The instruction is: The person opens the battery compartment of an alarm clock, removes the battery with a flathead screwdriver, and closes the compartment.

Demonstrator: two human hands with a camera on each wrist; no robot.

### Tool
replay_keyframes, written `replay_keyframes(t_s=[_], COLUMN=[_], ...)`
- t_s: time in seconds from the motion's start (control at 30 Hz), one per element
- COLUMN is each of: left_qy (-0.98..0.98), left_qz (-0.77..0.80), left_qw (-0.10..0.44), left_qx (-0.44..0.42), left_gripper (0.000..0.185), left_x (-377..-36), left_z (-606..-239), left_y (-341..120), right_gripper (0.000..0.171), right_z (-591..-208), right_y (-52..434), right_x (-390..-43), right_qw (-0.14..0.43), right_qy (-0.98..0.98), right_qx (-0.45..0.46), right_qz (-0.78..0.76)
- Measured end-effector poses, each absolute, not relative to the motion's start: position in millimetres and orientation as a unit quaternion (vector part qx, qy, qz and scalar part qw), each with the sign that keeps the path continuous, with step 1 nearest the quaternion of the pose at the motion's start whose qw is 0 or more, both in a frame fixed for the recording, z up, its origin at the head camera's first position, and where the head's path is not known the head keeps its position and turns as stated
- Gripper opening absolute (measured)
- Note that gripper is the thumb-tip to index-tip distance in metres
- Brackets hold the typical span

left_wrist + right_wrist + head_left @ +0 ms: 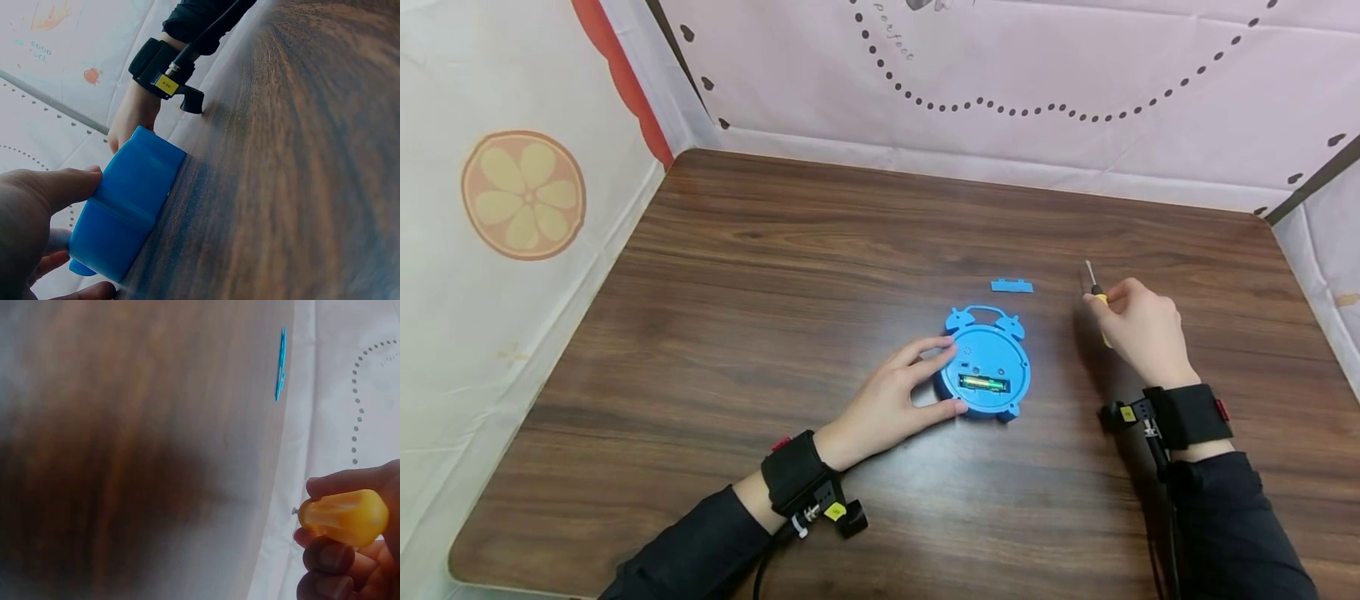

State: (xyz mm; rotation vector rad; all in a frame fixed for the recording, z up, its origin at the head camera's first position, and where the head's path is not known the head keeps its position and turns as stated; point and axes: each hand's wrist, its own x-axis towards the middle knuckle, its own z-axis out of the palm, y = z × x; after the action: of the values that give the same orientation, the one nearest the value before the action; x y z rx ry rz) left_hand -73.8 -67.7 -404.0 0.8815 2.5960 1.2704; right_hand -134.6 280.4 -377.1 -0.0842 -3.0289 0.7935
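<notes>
A blue alarm clock [987, 354] lies face down on the table, its back up and a green battery [984, 383] showing in the uncovered slot. My left hand [898, 400] grips the clock's left side, thumb at the lower edge and fingers at the upper edge. In the left wrist view the clock's blue side wall [128, 200] fills the space by the thumb. To the right of the clock, my right hand [1142, 329] pinches a screwdriver [1097, 292], its metal tip pointing away from me. The screwdriver's yellow handle [347, 515] shows between thumb and fingers in the right wrist view.
A small blue battery cover [1012, 286] lies beyond the clock on the brown wooden table [775, 275]. White printed cloth [1037, 67] hangs along the table's back edge, with more cloth at the left and right sides.
</notes>
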Motion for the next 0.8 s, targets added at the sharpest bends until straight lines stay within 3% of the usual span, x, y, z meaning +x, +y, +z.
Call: replay_keyframes(t_s=[0.4,0.8], left_qy=[0.859,0.858], left_qz=[0.418,0.418], left_qw=[0.06,0.061], left_qx=[0.291,0.292], left_gripper=[0.07,0.069], left_x=[-72.7,-73.3], left_z=[-405.9,-404.2], left_y=[-68.2,-67.8], right_gripper=[0.058,0.055], right_z=[-383.8,-382.9], right_y=[282.1,281.6], right_x=[-144.0,-145.2], right_qw=[-0.075,-0.106], right_qy=[-0.969,-0.97], right_qx=[-0.036,-0.03], right_qz=[0.232,0.215])
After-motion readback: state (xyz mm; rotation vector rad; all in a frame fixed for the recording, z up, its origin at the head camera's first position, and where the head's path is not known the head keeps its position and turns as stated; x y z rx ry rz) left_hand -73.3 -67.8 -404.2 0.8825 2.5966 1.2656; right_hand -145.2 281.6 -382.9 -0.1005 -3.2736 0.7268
